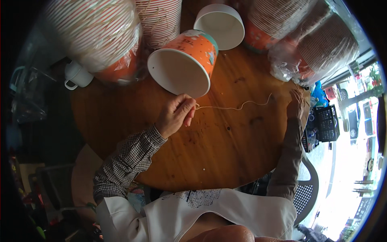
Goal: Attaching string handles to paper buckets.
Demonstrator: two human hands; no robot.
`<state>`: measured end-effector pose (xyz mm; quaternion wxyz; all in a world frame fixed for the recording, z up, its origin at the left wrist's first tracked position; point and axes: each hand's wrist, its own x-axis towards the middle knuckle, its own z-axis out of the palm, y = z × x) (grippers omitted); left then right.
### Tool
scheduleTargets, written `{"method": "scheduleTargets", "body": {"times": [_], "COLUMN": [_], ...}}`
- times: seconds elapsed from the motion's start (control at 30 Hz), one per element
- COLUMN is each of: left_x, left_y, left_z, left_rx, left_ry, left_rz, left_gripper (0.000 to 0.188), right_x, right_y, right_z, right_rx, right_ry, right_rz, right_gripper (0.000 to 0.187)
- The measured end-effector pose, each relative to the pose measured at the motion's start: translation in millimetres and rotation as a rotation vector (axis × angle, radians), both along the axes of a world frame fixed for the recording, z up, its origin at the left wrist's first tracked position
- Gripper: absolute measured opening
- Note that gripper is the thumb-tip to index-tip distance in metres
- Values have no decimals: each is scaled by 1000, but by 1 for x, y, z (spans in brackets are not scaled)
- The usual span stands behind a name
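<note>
My left hand [176, 115] is closed in a pinch on one end of a thin tan string [234, 108], with a small loop showing at the fingertips. The rest of the string trails right across the wooden table. Just beyond that hand, an orange paper bucket [189, 50] lies on its side, its white mouth facing me. My right hand [296, 101] is stretched forward at the table's right edge, near a plastic-wrapped stack of paper buckets [326, 46]. Its fingers look extended, though shadow and glare blur them, and nothing shows in them.
Behind the bucket lies a white bowl-like container [221, 26]. Tall stacks of striped-rim buckets [94, 30] crowd the far left, and another wrapped stack [274, 20] stands far right. A white mug [78, 75] is at left. Outside the table's right edge are a black crate [327, 123] and a chair [308, 193].
</note>
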<state>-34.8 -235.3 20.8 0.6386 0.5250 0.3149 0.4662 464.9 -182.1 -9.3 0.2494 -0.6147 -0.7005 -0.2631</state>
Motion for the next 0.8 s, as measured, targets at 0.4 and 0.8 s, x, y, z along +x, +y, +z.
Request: {"method": "scheduleTargets", "body": {"times": [0.4,0.8], "left_x": [-3,-9], "left_y": [-8,-6], "left_z": [7,16], "left_rx": [220,28], "left_ry": [222,379], "left_rz": [12,-98], "left_gripper": [20,40], "right_x": [-311,-303], "right_y": [-67,-76], "right_z": [79,51], "right_rx": [-1146,-923], "right_ry": [1498,1363], "right_rz": [718,644], "right_gripper": [21,11]}}
